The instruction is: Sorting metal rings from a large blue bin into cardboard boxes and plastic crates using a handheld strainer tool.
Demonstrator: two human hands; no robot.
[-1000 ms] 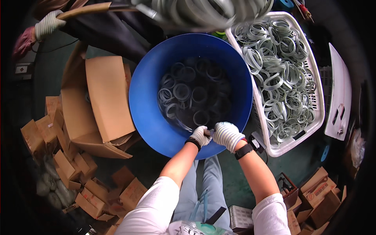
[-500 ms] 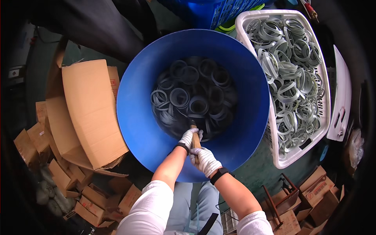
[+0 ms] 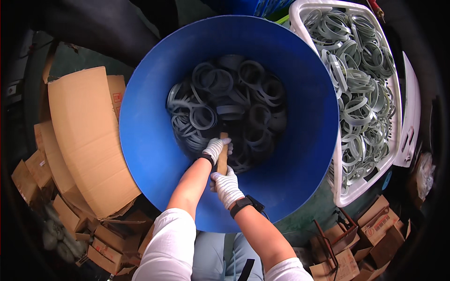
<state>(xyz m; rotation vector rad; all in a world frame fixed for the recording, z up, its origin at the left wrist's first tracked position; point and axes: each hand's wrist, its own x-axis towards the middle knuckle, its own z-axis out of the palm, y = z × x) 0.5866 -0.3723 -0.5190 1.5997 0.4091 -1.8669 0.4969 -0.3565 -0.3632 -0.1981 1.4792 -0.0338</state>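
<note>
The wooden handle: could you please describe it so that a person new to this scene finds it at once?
Find the big round blue tub in the middle of the view. Over its lower half, the gloved left hand and, lower in the picture, the right hand grip the wooden handle. Its straight, tan shape differs from the round grey rings in the tub.

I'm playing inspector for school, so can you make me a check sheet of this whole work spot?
Surface: greenish floor, partly visible.
Job's things: blue drum with gray rings inside; wooden handle reaching in.
Clutter: cardboard boxes at left, more at lower right.
Grippers: gloved left hand and right hand, both gripping the handle.
Cables: short dark cord, apparently, by the right wristband.
Surroundings: white basket of pale rings at right.
</note>
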